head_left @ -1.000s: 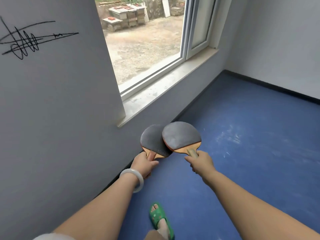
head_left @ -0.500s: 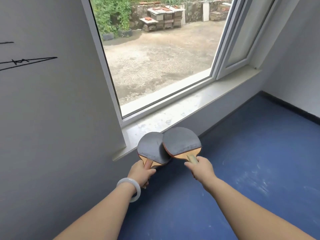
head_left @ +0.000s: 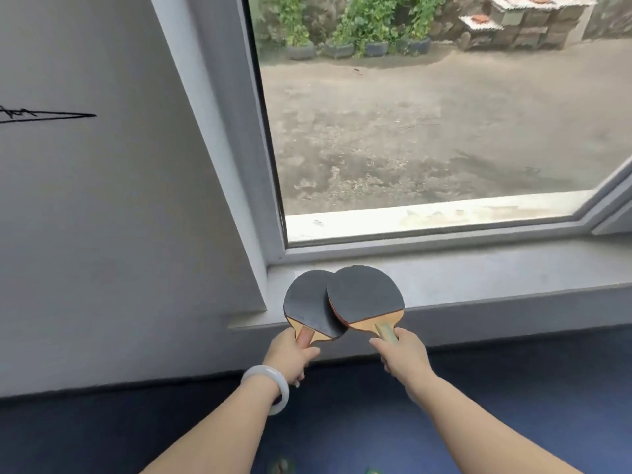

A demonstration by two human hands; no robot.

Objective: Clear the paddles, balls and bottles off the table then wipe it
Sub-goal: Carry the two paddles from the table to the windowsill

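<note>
Head view, the only one given: two table-tennis paddles are held out over the near left end of the windowsill (head_left: pixel 496 278), one in each hand. The left paddle (head_left: pixel 302 302) is gripped by its reddish handle in the left hand (head_left: pixel 290 354), the fingers (head_left: pixel 306 354) clamped round the handle. The right paddle (head_left: pixel 366 295) is gripped by its pale handle in the right hand (head_left: pixel 403 350), the fingers likewise wrapped tight. Both dark rubber faces are turned up and the right blade is overlapped onto the edge of the left one, most likely so that the pair can be set down together as one small stack. The blades are kept flat and low over the sill; whether they touch it cannot be told. A white bangle (head_left: pixel 270 384) is worn on the left wrist. A black scribble (head_left: pixel 48 116) is seen on the wall at left, a gravel yard through the window pane (head_left: pixel 427 131), and blue floor (head_left: pixel 513 388) below the sill. No tabletop, balls or bottles are in view. The sill is judged to be the drop-off spot for things cleared away, so the paddle part is nearly done, while the balls, bottles and wiping are presumably left.
</note>
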